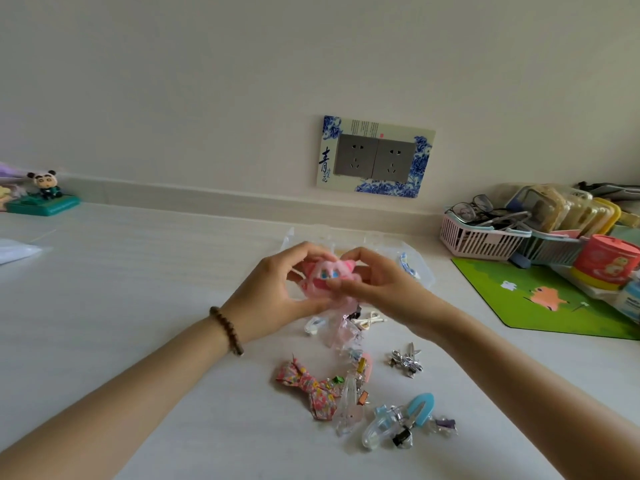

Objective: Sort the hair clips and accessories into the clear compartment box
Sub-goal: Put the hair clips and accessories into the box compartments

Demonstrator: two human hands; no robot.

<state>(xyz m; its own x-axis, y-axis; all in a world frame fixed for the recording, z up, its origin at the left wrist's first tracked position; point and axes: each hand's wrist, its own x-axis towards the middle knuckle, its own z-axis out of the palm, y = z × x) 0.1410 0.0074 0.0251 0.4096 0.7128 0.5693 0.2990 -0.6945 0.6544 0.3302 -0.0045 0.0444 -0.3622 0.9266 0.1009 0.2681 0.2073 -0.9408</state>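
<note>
Both hands are raised over the table (138, 271), mid-frame. L hand (273, 292) and R hand (377, 285) grip one item btwn them: a pink plush accessory (325, 274) w/ blue eyes. Fingers of both hands curl round it, and sheer pink ribbon trails beneath. Beaded bracelet (227, 330) on L wrist. Clear plastic container (420, 261) lies on the table just behind the hands, partly hidden; compartments can't be made out. Loose pile on the table nearer the person: floral fabric bow (308, 386), clear clip (348, 403), silver clips (407, 362), light-blue clip (420, 408), white cord piece (372, 318). Far R side: green mat (540, 296), pink basket (481, 244) holding glasses (474, 209), red tin (604, 261). Wall socket (375, 155) behind; panda figure (46, 183) far L.
</note>
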